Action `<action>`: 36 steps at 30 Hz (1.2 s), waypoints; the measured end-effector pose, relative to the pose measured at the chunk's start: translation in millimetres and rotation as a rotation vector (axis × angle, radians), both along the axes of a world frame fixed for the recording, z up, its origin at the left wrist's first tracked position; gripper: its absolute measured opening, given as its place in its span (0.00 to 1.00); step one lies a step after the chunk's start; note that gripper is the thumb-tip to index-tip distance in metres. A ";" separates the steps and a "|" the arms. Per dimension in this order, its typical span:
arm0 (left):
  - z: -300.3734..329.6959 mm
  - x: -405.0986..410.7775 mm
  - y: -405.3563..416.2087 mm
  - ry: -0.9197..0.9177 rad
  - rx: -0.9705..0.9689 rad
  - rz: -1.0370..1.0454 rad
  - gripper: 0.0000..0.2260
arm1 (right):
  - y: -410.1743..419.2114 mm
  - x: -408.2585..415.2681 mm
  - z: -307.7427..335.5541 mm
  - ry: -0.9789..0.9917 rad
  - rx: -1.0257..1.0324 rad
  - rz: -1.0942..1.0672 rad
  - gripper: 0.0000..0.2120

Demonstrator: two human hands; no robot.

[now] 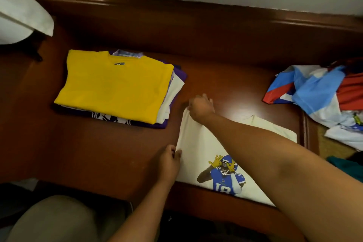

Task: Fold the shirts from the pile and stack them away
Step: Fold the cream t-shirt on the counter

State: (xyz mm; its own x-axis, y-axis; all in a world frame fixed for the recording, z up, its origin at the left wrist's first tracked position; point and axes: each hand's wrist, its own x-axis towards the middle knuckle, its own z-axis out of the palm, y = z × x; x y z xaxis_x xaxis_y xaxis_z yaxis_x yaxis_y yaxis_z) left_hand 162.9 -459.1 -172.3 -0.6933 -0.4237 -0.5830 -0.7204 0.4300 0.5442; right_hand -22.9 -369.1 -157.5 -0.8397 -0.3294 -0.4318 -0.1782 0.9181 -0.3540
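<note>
On the desk, between both hands: a cream shirt (198, 143) with a football-player print lies flat, its near hem hanging over the desk's front edge.
Left hand (170, 160): its grip pinches the shirt's left folded edge at the near end, thumb on top of the cloth.
Right hand (200, 107): its grip is closed on the same edge at the far corner, arm crossing over the shirt's body.
Handling: light, soft cotton, likely to sag and crease wherever it is not held; two holds along one edge, as here, look best to keep the fold straight.
Step in hand: seemingly a lengthwise fold, with the shirt not yet reduced to stack size.
Left of the grips: a stack of folded shirts (117, 88), a yellow shirt (114, 84) on top, lying just beside the cream one.
Right of the grips: an unfolded pile (322, 92) of blue, red and white garments, well apart.
Underneath: dark polished wood of the desk (78, 153).
</note>
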 end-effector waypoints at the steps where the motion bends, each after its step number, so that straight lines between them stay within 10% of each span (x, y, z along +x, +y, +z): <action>1: 1.1 -0.8 0.7 -0.002 -0.009 0.004 0.09 | 4.2 3.9 -1.2 0.020 -0.024 -0.027 0.12; 7: 5.0 0.9 8.6 0.030 -0.018 0.063 0.10 | 89.5 59.0 -0.9 0.182 -0.262 -0.373 0.12; 16: 19.7 -5.6 17.1 0.104 0.155 -0.015 0.29 | 248.3 170.4 -3.7 -0.056 0.025 -0.970 0.25; 23: 32.3 -15.6 11.5 0.101 0.245 -0.130 0.30 | 247.8 181.2 2.7 -0.148 -0.433 -1.089 0.32; 36: 37.2 -19.7 9.8 0.023 0.335 -0.129 0.16 | 259.0 174.5 24.5 -0.226 -0.489 -0.845 0.31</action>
State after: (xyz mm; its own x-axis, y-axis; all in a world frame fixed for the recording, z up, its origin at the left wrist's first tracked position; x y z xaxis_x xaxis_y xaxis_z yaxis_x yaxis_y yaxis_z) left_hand 143.2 -449.3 -135.0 -0.7434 -0.1198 -0.6580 -0.6574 0.3119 0.6860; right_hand 151.6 -110.1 -133.0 -0.7951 0.1533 -0.5867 0.5835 0.4570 -0.6713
